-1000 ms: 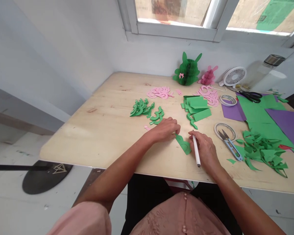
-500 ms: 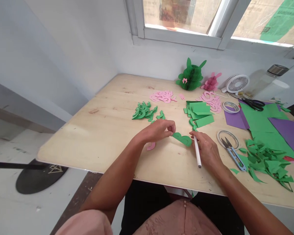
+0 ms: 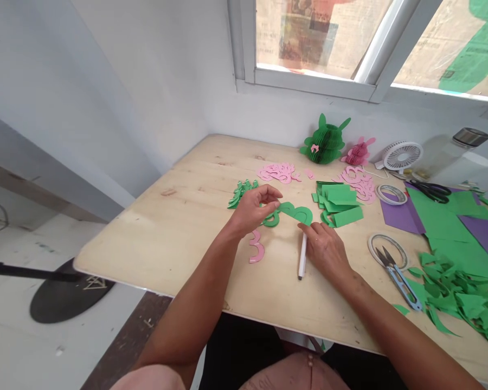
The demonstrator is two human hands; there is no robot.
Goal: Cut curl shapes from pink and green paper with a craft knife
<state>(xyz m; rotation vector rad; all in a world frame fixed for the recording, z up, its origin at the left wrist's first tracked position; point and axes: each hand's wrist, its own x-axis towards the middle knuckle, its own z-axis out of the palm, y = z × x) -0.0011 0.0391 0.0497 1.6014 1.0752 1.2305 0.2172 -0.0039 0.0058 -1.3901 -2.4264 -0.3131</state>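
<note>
A green wavy paper cutout (image 3: 296, 213) with a curved line on it is between my hands. My left hand (image 3: 257, 210) is at its left end, the thumb at the paper's edge; the grip is partly hidden. My right hand (image 3: 327, 248) holds a white pen (image 3: 302, 259), its dark end pointing toward me, and its fingertips also touch the cutout's right end. Under my left hand lies another green curved piece (image 3: 271, 220). Closer to me is a pink wavy cutout (image 3: 257, 250). A pile of small green cutouts (image 3: 236, 198) lies partly behind my left hand.
Folded green paper (image 3: 338, 201) and pink cutouts (image 3: 280, 172) lie further back. Paper figures (image 3: 326, 142) and a small fan (image 3: 402, 156) stand by the wall. To the right are thread snips (image 3: 402, 284), tape rolls (image 3: 391, 195), black scissors (image 3: 431, 190) and green scraps (image 3: 459, 295).
Both hands have moved left and away from me with the green cutout. The pen has swung to a more upright slant. The pink wavy cutout shows more fully. The camera view has shifted.
</note>
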